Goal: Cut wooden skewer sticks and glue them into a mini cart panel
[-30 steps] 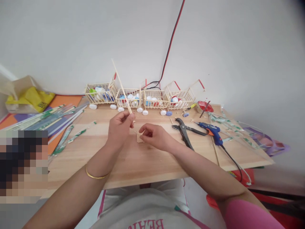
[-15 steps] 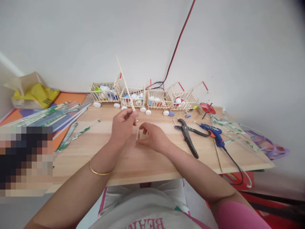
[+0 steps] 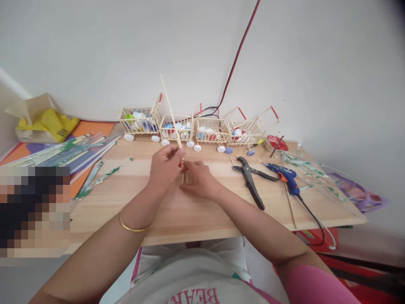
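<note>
A long thin wooden stick (image 3: 171, 107) is pinched between the thumb and fingers of my left hand (image 3: 165, 168). It slants up to the left in front of the small stick carts. My right hand (image 3: 202, 180) curls around a row of short wooden sticks (image 3: 189, 177) low over the tabletop, thumb on the near side and fingers on the far side. The right fingertips come up close to the left ones; whether they touch is unclear. Part of the short-stick row is hidden by the right hand.
Stick carts (image 3: 141, 120) filled with bottle caps line the wall. Black pliers (image 3: 251, 185) and a blue glue gun (image 3: 289, 177) with a cord lie right. Beside them is a red bowl (image 3: 278, 143). Wrapped sticks (image 3: 72, 152) and a yellow bag (image 3: 52, 124) are left.
The long stick has tipped slightly more upright and shifted right with my left hand. My right fingertips have risen closer to the left hand.
</note>
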